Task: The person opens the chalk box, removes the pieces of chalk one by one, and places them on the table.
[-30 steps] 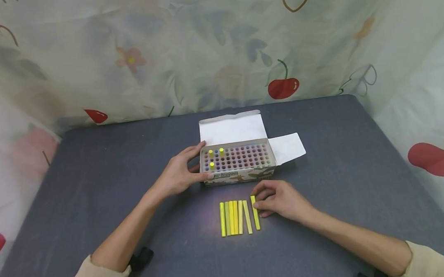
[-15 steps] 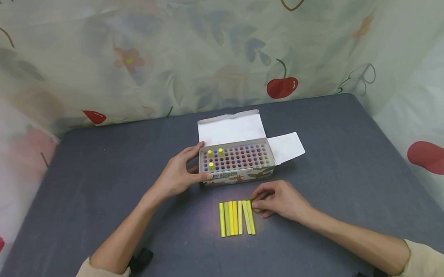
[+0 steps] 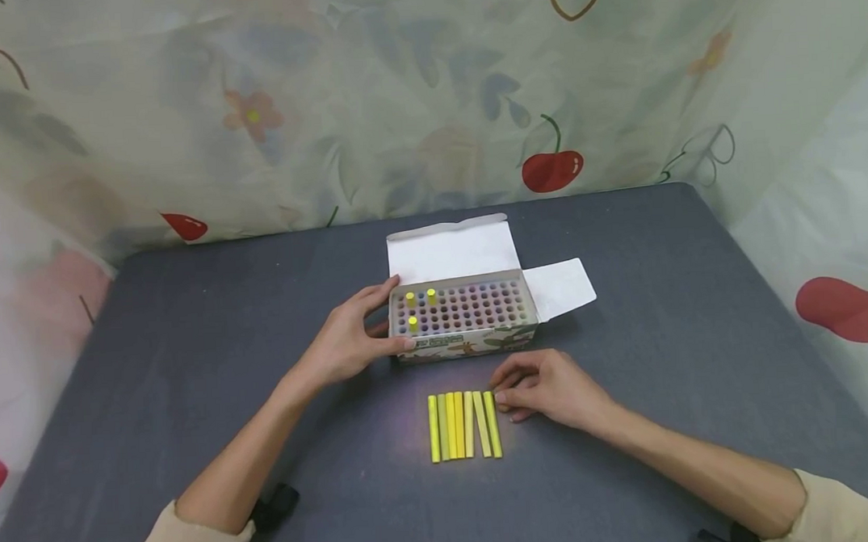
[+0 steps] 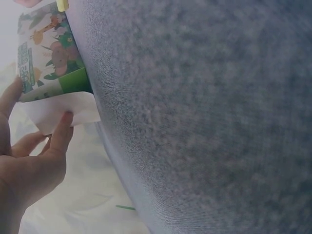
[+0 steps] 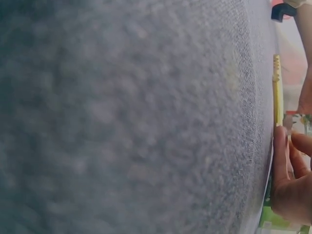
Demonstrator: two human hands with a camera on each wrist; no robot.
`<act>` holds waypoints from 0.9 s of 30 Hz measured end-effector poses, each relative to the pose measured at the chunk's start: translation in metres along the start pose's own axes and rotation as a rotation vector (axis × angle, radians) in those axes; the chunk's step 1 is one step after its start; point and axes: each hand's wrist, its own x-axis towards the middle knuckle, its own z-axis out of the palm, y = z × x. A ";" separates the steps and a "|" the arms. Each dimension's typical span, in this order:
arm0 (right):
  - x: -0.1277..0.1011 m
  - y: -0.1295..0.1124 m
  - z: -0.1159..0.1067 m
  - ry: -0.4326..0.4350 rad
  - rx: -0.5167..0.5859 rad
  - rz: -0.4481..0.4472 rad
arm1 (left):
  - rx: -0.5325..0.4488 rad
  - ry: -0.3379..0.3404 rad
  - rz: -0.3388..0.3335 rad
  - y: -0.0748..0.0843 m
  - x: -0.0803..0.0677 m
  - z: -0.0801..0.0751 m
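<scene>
On the worktop (image 3: 189, 330): left hand (image 3: 346, 339) gripping box (image 3: 465, 322) steady; right hand (image 3: 548, 387), fingers curled, touching last yellow stick (image 3: 491, 422). Best nudged gently, straight against the row.

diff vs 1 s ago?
The right hand slid the seventh yellow chalk stick left, from skewed and apart to parallel against the row of sticks; its fingertips still touch it. Unchanged: the left hand holds the open box, three yellow sticks standing in it.
</scene>
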 end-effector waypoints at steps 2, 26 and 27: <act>0.001 -0.001 0.000 -0.016 0.000 -0.023 | -0.001 0.000 -0.002 0.000 0.000 0.000; 0.019 -0.056 -0.021 -0.073 -0.063 -0.212 | -0.019 -0.003 0.001 -0.001 0.000 0.001; 0.020 -0.059 -0.022 -0.074 -0.052 -0.213 | -0.017 -0.006 0.001 -0.001 0.000 0.000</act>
